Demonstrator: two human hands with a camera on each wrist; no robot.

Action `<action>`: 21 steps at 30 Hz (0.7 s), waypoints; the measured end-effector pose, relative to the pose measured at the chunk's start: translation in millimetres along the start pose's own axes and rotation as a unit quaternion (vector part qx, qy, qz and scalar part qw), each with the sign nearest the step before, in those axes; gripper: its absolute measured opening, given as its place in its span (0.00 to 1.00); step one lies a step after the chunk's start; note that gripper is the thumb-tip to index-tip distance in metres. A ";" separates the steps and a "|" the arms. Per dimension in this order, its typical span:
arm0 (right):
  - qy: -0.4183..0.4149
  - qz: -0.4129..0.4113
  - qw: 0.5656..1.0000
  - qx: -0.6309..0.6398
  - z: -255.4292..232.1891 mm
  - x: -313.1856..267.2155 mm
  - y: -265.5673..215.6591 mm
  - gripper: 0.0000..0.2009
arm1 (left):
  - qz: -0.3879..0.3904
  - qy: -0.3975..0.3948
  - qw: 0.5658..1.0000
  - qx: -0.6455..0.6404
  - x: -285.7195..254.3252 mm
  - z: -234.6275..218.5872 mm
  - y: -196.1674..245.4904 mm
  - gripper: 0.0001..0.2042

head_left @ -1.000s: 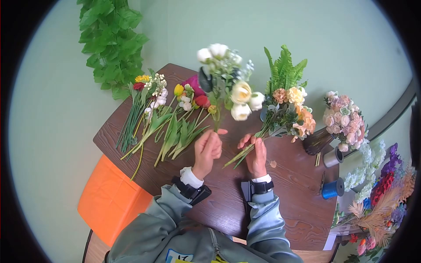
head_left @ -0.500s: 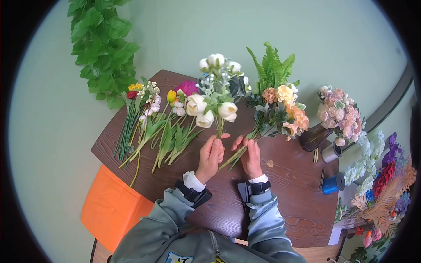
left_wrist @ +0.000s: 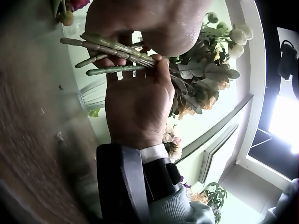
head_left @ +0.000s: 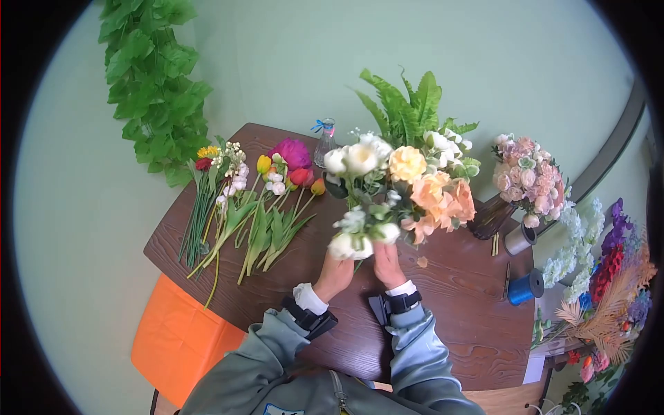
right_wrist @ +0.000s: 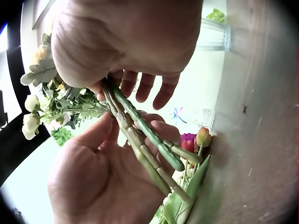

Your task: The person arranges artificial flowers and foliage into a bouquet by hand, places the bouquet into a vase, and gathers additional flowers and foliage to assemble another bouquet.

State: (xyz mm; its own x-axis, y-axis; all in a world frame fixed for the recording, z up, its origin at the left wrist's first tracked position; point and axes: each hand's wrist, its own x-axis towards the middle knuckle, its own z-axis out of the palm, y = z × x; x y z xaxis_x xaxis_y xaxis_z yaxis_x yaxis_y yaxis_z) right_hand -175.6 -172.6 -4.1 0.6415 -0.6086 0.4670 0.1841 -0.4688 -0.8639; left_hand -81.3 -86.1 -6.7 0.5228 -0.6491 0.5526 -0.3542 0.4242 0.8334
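White flowers (head_left: 361,159) and peach flowers (head_left: 434,196) meet in one bunch above both hands in the head view, with green fern leaves (head_left: 408,104) behind. The left hand (head_left: 335,274) grips stems under the white blooms. Beside it the right hand (head_left: 388,265) pinches the stems below the peach blooms. In the left wrist view, the right thumb lies against the crossed stems (left_wrist: 119,50), whose cut ends stick out past the fingers. Seen from the right wrist, the left hand (right_wrist: 107,182) has its thumb and fingers around the same stems (right_wrist: 140,126); blossoms partly hide the fingertips in the head view.
Loose tulips and other stems (head_left: 256,228) lie at the table's left, near a glass vase (head_left: 324,144). At the right stand a dark vase (head_left: 492,216) of pink flowers, a silver spool (head_left: 519,238) and a blue spool (head_left: 526,288). An orange stool (head_left: 176,339) is lower left.
The left hand has brought the white flowers rightward and down against the peach bunch. Both bunches now tilt toward the head camera, and the hands are closer together.
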 end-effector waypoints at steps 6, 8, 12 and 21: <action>-0.033 -0.010 0.998 -0.062 -5.3 0.2 13.6 0.12 | -0.123 -0.066 0.990 -0.013 -3.6 -1.8 -7.4 0.12; -0.037 0.024 0.999 -0.031 -5.1 -1.7 18.1 0.12 | -0.115 -0.043 0.992 0.008 -6.2 1.5 -8.0 0.10; -0.033 -0.139 0.969 -0.204 -5.3 -4.9 34.6 0.12 | -0.034 -0.041 0.996 0.072 -3.7 1.7 19.0 0.13; -0.020 -0.034 0.998 -0.054 3.4 2.6 -3.2 0.11 | -0.089 -0.072 0.993 0.021 -9.0 -1.9 -3.5 0.07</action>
State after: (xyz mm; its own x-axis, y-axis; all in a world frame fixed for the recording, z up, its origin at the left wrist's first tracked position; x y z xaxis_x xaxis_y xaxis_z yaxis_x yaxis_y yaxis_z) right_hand -172.0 -170.5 -0.8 0.6594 -0.5490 0.5137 0.1480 -0.5752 -0.8045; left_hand -83.3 -80.5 -14.5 0.4640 -0.7966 0.3873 -0.2993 0.2705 0.9150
